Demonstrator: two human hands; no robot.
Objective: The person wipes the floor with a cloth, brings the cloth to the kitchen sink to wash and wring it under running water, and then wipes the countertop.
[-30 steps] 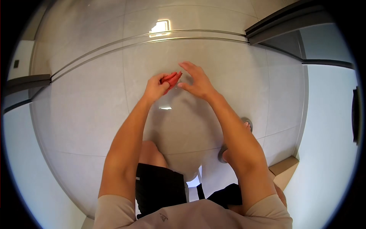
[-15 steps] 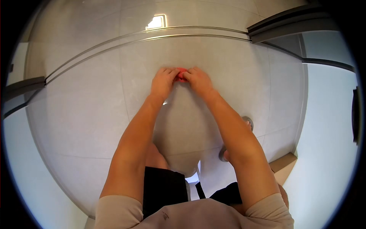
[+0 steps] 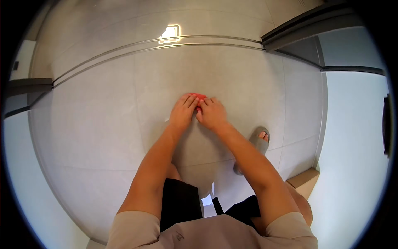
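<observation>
A small bright red thing, soft-looking and perhaps a cloth, shows between and just beyond my fingers. Most of it is covered, so its exact kind cannot be made out. My left hand lies over its left part with the fingers pressed together. From the other side, my right hand grips it with bent fingers, the thumb near a red bit at the lower edge. Both hands are close together, arms stretched forward over the tiled floor.
Two metal rails cross the floor ahead. Dark door frames stand at the right and left. My slippered foot is right of my arms, with a cardboard box by the right wall.
Both hands have come nearer to my body with the red thing. My left fingers now lie flatter over it, and more red shows beyond the fingertips.
</observation>
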